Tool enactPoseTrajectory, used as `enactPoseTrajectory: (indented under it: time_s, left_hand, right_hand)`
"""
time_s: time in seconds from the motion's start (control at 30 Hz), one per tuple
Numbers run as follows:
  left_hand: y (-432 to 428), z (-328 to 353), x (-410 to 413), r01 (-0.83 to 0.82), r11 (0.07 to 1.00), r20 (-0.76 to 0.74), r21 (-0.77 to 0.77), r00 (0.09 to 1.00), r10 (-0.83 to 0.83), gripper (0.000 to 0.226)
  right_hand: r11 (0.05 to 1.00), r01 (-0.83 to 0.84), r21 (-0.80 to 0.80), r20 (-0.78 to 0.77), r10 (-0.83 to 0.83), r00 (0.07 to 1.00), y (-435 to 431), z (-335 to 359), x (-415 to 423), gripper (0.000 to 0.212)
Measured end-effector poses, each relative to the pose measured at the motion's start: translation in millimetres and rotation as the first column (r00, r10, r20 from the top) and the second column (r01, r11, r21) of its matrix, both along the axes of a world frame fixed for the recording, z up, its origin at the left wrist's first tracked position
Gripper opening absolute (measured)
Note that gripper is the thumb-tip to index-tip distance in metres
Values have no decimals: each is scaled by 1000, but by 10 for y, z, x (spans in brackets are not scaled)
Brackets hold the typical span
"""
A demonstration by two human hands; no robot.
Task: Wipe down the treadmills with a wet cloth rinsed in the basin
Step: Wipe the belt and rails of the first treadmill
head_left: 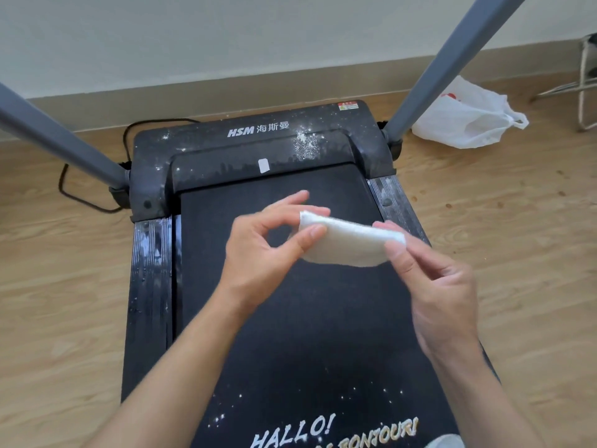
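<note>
Fingers (311, 236) of left hand (258, 253) pinch one end of a small white folded cloth (349, 248): thumb in front, index over the top edge, other fingers spread loose above. Right hand (434, 286) pinches the opp. end, thumb & fingertips curled round the cloth's corner. Both forearms are bare and come in from the bottom of the view.

The cloth is held in the air btwn the two hands, stretched flat-ish, right end a bit lower. It hangs over the front half of the black running belt (290, 334), not touching it. Can't tell if it is wet.

The belt is part of a black treadmill w/ "HSM" lettering on its motor cover (200, 147). White powdery specks (305, 145) lie scattered across the cover, thickest right of centre. A small white label (264, 165) sits on the cover's lower lip, just above the belt. Ribbed side rails (150, 270) flank the belt, glossy w/ pale flecks. White "HALLO!" print (292, 431) shows on the belt near the bottom edge, w/ more white specks round it.

Two grey metal uprights (452, 66) rise from either side of the cover and run out of view. A black cable (66, 189) loops on the light wood-pattern floor (64, 302) left of the treadmill's front. A crumpled white plastic bag w/ red print (468, 121) lies on the floor just beyond the right upright, near the wall. Thin metal frame (583, 92) at far right edge, cut off; can't tell what it is.
</note>
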State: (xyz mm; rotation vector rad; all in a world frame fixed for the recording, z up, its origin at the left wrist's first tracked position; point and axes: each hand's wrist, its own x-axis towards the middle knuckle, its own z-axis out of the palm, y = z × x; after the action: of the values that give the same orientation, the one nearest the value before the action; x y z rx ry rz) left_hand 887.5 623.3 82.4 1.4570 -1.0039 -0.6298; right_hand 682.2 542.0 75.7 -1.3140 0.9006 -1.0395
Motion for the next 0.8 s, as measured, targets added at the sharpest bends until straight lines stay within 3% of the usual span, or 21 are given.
enactPoseTrajectory:
  time_s: [0.1,0.2,0.3,0.53,0.67,0.8]
  left_hand:
    - [-78,397,87,68,992,-112,-106,991,-79,12]
    - [-141,496,136,164,982,-153,-91,972,-176,20]
    - [-152,261,180,231,970,-197,77,957,-212,37]
    - [295,-334,299,118,898,-183,424,982,-43,23]
    - [827,-545,339,11,802,-126,597,989,81,19]
    - [1311,-724,482,57,669,-204,741,968,144,17]
  right_hand:
    - [990,32,-138,86,-20,996,33,442,0,16]
    - [995,-13,-102,99,23,995,-19,577,71,23]
    - [998,-62,-9,-3,62,998,-137,350,181,28]
    - [951,-200,234,-345,274,898,-83,-409,386,26]
    - [894,-303,330,-414,426,805,327,-688,537,22]
    - [873,-372,316,-526,487,697,571,-966,612,30]
